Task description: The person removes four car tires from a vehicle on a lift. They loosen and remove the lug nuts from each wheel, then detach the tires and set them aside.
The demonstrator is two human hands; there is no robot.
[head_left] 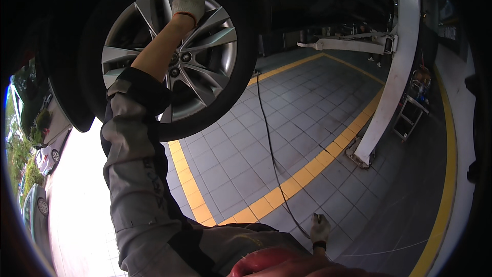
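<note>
In a white knit glove, my left hand (188,5) is closed at the top of a silver alloy wheel (207,88), against an upper spoke near the rim. Its fingertips are hidden behind the glove's back. A black tire (245,66) surrounds the rim, and lug nuts show around the hub. Low on the right, apart from the wheel, hangs my right hand (320,229), also gloved, with a dark band at the wrist. Its fingers are curled, with a small dark bit at their ends that I cannot make out. A black hose (270,146) passes close beside this hand.
A white lift post (388,87) stands at the right, with a lift arm (353,45) reaching under the dark vehicle. Behind the post is a metal cart (409,118). Yellow tile lines (292,187) border the grey floor. Parked cars (48,159) stand outside, left.
</note>
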